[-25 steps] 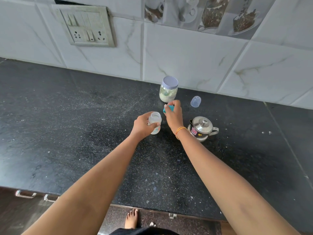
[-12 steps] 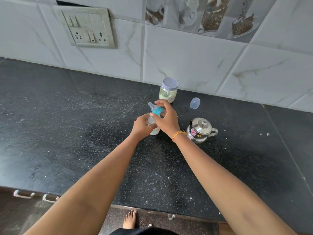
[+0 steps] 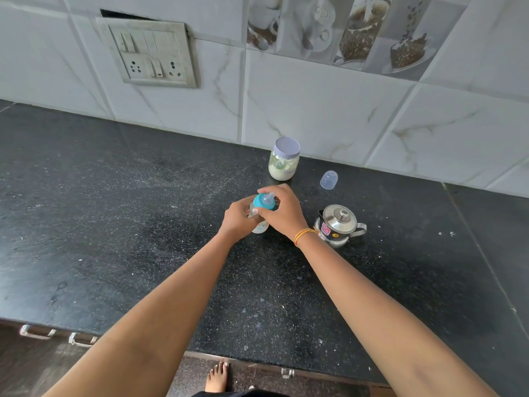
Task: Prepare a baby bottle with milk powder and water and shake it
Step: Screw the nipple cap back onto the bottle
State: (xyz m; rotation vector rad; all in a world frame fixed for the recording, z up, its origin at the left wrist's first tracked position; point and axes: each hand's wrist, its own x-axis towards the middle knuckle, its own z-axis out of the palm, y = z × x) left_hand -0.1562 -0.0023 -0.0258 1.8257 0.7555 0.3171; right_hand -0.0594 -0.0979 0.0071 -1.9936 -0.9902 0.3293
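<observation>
The small clear baby bottle (image 3: 260, 226) stands on the black counter (image 3: 114, 224), its body wrapped by my left hand (image 3: 236, 219). On its top sits the teal collar with the clear teat (image 3: 264, 201), and my right hand (image 3: 283, 211) grips that collar from above and the right. Most of the bottle is hidden behind both hands. Behind them, near the wall, stands the milk powder jar (image 3: 284, 163) with a lilac lid on it. The steel water kettle (image 3: 337, 225), lid on, stands just right of my right wrist.
The bottle's clear dome cap (image 3: 329, 180) lies on the counter between jar and kettle. A switch and socket plate (image 3: 154, 57) is on the tiled wall at the back left. White powder specks dust the counter left of the bottle. The counter's front edge runs along the bottom.
My right hand brought the teal teat collar from near the jar down onto the bottle's mouth. The left hand kept hold of the bottle in the same spot.
</observation>
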